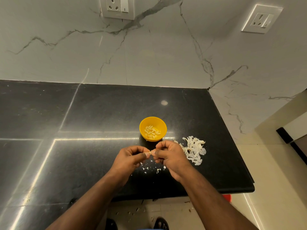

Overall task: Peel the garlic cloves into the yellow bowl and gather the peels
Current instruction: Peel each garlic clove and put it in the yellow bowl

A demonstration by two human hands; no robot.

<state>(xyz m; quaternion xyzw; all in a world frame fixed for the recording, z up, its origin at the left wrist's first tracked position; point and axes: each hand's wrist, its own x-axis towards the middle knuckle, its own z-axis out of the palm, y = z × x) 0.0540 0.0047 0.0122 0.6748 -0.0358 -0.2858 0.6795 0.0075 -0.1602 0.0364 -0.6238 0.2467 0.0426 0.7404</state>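
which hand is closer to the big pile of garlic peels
Right. The right hand sits directly beside the peel pile, its knuckles overlapping the pile's left edge in the image. The left hand is farther left, with the right hand between it and the pile.

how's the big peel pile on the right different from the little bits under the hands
The peel pile is one heaped clump of long papery strips, right of the right hand; the small peel bits are tiny flakes lying apart, below both hands. The pile is far larger. Both are whitish garlic skin on the black countertop.
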